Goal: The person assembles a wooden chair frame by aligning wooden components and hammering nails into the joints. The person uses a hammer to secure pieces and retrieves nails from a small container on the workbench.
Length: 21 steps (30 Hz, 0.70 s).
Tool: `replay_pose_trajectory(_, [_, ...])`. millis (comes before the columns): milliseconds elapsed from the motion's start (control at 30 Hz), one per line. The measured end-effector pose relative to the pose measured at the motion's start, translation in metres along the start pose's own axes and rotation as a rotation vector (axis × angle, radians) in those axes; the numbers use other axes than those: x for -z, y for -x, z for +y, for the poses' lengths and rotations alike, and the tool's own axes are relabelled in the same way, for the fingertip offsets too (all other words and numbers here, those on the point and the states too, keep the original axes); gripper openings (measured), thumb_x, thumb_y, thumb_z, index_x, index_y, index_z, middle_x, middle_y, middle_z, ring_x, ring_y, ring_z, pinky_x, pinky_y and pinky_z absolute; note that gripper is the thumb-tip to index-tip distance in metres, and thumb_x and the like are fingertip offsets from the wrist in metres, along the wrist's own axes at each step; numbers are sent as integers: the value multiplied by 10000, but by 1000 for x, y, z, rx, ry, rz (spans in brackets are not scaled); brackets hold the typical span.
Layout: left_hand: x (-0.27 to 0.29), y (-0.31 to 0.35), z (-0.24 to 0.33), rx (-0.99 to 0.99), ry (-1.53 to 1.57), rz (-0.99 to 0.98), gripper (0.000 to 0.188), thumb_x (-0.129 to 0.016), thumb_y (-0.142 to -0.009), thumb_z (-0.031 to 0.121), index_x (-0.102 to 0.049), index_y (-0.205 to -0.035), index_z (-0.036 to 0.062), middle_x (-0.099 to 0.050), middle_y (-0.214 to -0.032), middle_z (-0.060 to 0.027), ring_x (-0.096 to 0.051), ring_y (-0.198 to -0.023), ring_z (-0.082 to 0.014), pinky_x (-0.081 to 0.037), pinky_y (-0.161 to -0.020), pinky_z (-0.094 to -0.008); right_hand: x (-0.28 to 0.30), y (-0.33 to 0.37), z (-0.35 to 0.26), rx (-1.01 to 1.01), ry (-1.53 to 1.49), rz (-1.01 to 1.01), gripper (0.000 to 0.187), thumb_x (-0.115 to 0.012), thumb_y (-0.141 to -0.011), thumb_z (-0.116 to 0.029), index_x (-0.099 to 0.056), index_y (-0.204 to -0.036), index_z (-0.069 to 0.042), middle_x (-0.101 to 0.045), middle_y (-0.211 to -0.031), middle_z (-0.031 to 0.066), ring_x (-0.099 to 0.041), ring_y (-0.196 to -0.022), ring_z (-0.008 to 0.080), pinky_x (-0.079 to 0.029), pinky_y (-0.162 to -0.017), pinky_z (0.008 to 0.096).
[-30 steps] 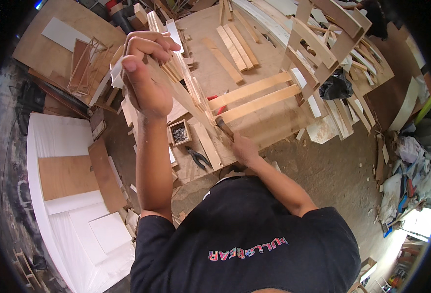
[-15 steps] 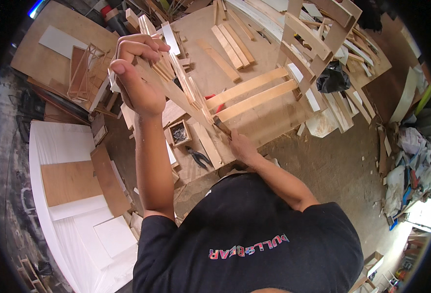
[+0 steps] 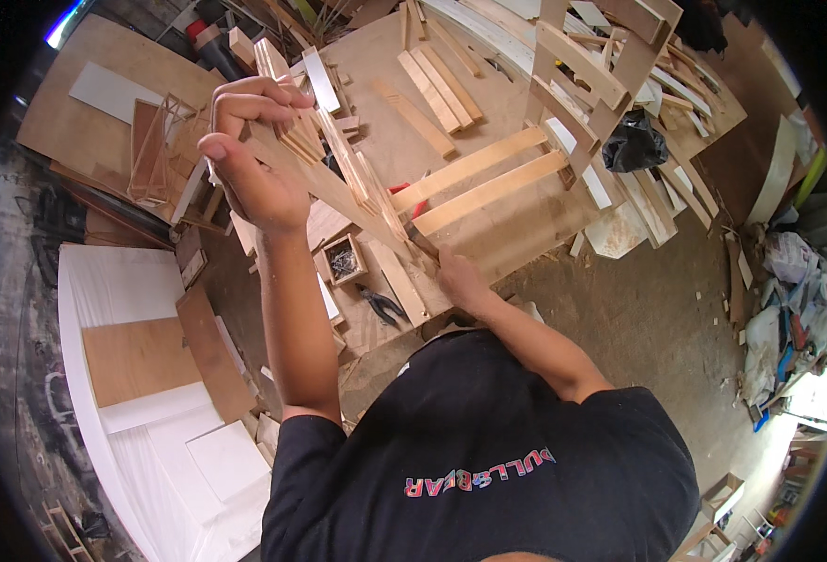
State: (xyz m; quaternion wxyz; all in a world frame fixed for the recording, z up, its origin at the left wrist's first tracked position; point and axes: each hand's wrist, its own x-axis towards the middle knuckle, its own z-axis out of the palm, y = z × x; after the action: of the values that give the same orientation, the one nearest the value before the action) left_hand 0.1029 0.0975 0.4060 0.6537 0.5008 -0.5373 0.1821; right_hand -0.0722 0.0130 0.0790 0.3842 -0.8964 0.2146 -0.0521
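My left hand (image 3: pixel 259 159) is raised at the upper left, fingers curled round the end of a slatted wooden frame (image 3: pixel 362 183); part of the grip is hidden. Two pale crosspieces (image 3: pixel 488 192) run from this frame to a curved wooden side piece (image 3: pixel 582 70). At the near corner my right hand (image 3: pixel 462 283) is closed on a short hand tool with a dark end (image 3: pixel 420 241). That end meets the wood by the nearer crosspiece; its exact kind cannot be made out. Something red (image 3: pixel 412 199) lies between the crosspieces.
Black-handled pliers (image 3: pixel 379 302) and a small wooden box of nails or screws (image 3: pixel 342 259) lie on the worktable (image 3: pixel 516 262). Loose slats (image 3: pixel 442 89) lie farther back. A black plastic bag (image 3: pixel 635 142) hangs by the side piece. White panels (image 3: pixel 179 468) stand at the left.
The whole view has shifted slightly. Both hands keep about the same place on the frame and the tool; the left hand sits a little lower against its surroundings.
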Motion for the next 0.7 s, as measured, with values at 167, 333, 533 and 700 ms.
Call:
replay_pose_trajectory(167, [3, 3, 1, 22, -8, 19, 753, -162, -1099, 629, -526, -892, 3, -544, -992, -142, -626, -873, -242, -475, -957, -447, 2, -2, -8, -52, 45, -46, 308, -535, -1033, -255, -496, -1160, 23, -701, -939, 325, -679, -923, 535, -513, -813, 635])
replay_pose_trajectory(333, [8, -1, -3, -36, -46, -49, 767, -160, -1105, 610, -569, -997, -31, -588, -1126, -194, -651, -945, -279, -480, -1002, -463, 3, 0, 3, 2, 58, -67, 323, -582, -984, -236, -495, -1148, 28, -691, -949, 323, -662, -944, 528, -504, -833, 608])
replay_pose_trajectory(533, [-17, 39, 31, -248, -579, 377, 694, -218, -1125, 499, -578, -1255, -80, -621, -1294, -263, -656, -1104, -380, -484, -1014, -488, 28, 16, 64, -153, -193, 66, 415, -628, -1000, -350, -571, -1164, 27, -692, -952, 322, -667, -944, 511, -507, -838, 555])
replay_pose_trajectory(700, [-38, 207, 68, 75, -171, -308, 476, -377, -1112, 308, -687, -1160, -51, -754, -980, -151, -694, -791, -278, -552, -736, -382, 95, 27, 82, -309, -331, 354, 413, -653, -985, -353, -605, -1088, 44, -686, -961, 319, -668, -966, 507, -510, -819, 542])
